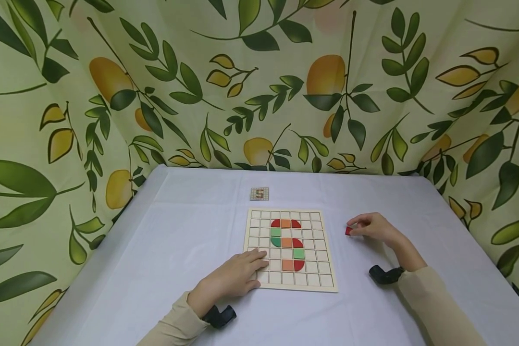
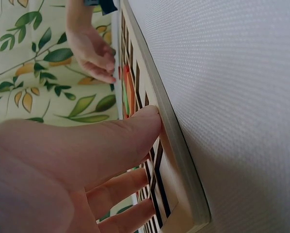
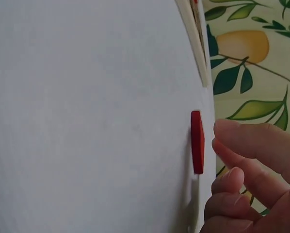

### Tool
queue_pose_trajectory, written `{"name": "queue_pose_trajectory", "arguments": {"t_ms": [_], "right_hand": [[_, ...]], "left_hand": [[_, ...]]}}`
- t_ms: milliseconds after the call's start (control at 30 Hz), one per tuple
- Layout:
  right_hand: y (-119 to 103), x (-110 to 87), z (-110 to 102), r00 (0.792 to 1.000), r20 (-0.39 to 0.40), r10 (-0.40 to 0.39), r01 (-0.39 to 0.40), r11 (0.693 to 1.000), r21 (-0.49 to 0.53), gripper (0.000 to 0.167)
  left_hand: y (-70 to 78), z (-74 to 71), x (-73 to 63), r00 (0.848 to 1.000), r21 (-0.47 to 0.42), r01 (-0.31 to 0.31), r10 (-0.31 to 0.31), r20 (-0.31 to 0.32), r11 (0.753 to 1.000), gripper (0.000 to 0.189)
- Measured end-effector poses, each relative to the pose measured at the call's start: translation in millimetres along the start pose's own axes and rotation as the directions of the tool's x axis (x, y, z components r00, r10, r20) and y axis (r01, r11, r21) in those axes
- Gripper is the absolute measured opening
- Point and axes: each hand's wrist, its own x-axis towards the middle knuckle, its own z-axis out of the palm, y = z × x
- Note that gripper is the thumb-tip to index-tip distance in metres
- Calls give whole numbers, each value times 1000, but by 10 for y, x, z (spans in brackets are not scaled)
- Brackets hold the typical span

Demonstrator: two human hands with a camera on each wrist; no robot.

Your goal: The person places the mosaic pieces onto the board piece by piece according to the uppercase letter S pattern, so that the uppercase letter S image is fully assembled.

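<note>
A wooden grid board (image 1: 320,283) lies on the table, with red, orange and green tiles (image 1: 287,242) set in an S-like shape. My left hand (image 1: 235,274) rests on its left side, fingers spread on the squares. In the left wrist view, the thumb (image 2: 130,136) touches the board's near rim. My right hand (image 1: 374,227) is right of the board, low over the table, thumb and fingers bent beside a small red tile (image 3: 197,142). A narrow gap shows between that tile and the fingertips in the right wrist view.
A small pattern card (image 1: 259,193) with a similar figure lies behind the board. A white cloth (image 1: 190,211) covers the table, and a leaf-and-fruit curtain (image 1: 259,96) hangs along its back and sides. Black bands (image 1: 386,275) are on both wrists.
</note>
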Motion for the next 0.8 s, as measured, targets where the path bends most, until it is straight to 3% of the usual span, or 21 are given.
{"name": "queue_pose_trajectory", "arguments": {"t_ms": [433,800], "right_hand": [[85,82,-51,995,84,-52,52,999,5,32],[103,90,-34,997,58,-44,44,999,-13,30]], "left_hand": [[-4,-3,-6,1000,6,-13,13,-7,1000,49],[-7,-7,2,1000,8,-17,17,-5,1000,48]]}}
